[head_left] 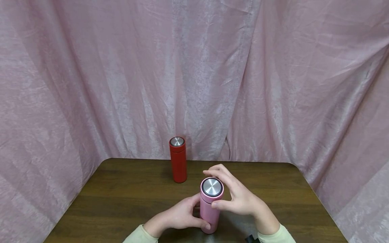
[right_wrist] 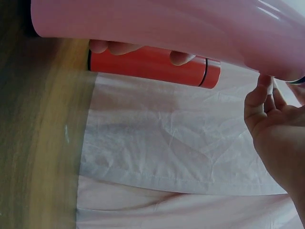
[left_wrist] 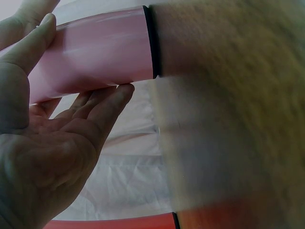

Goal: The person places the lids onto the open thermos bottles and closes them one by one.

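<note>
A pink thermos flask (head_left: 211, 214) with a round silver-topped lid (head_left: 212, 187) stands upright near the front of the table. My left hand (head_left: 182, 213) holds its body low down, thumb on the near side; in the left wrist view the fingers (left_wrist: 109, 102) run along its other side. Around the lid curves my right hand (head_left: 241, 199), its thumb at the lid's lower edge and its forefinger reaching past the far side. The right wrist view shows the flask (right_wrist: 157, 21) across the top, with left fingertips peeking out beneath it.
Farther back and to the left, a red thermos flask (head_left: 179, 167) stands upright on the dark wooden table (head_left: 127, 189). Pink curtains (head_left: 136, 77) hang behind the table and at its sides. A small black object (head_left: 251, 239) shows beside the right sleeve.
</note>
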A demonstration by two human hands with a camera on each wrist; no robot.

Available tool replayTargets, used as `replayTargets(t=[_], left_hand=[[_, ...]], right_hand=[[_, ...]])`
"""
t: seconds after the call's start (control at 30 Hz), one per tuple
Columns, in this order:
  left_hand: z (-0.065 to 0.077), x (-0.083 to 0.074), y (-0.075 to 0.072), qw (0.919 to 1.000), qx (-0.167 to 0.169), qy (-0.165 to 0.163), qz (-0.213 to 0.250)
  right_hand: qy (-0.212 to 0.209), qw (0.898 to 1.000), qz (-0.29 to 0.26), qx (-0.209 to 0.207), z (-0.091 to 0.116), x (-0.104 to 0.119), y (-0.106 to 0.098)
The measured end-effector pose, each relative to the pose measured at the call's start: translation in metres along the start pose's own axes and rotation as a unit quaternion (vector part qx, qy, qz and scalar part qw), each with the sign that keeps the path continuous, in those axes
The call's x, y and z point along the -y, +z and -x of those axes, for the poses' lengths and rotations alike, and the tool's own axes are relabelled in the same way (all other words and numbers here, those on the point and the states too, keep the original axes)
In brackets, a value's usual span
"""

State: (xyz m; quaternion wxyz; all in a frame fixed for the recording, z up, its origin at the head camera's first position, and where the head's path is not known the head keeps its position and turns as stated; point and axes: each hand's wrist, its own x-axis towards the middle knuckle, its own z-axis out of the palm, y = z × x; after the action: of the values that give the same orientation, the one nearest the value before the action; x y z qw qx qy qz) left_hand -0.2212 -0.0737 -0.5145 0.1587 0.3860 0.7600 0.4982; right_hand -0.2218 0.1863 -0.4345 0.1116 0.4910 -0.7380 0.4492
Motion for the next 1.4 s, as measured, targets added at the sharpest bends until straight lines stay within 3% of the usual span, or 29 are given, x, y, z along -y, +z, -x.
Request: replayTargets(t=[0.13, 0.3, 0.8, 1.4], left_hand=[[0.0004, 0.0009, 0.0001, 1.0000, 0.000, -0.001, -0.004], [-0.0002, 0.0018, 0.0004, 1.0000, 0.003, 0.000, 0.002], [-0.0006, 0.0021, 0.0007, 1.0000, 0.003, -0.001, 0.009], [0.0000, 0.0027, 0.0013, 0.9999, 0.002, 0.000, 0.013]], right_hand=[[-0.029, 0.999, -0.026, 0.009, -0.0016, 0.0006, -0.0005], [-0.037, 0.998, -0.040, 0.014, -0.0012, 0.0007, -0.0011], [-0.025, 0.999, -0.026, -0.005, -0.0018, 0.0017, -0.0029], [0.026, 0.999, -0.023, -0.020, -0.0028, 0.0032, -0.0010]])
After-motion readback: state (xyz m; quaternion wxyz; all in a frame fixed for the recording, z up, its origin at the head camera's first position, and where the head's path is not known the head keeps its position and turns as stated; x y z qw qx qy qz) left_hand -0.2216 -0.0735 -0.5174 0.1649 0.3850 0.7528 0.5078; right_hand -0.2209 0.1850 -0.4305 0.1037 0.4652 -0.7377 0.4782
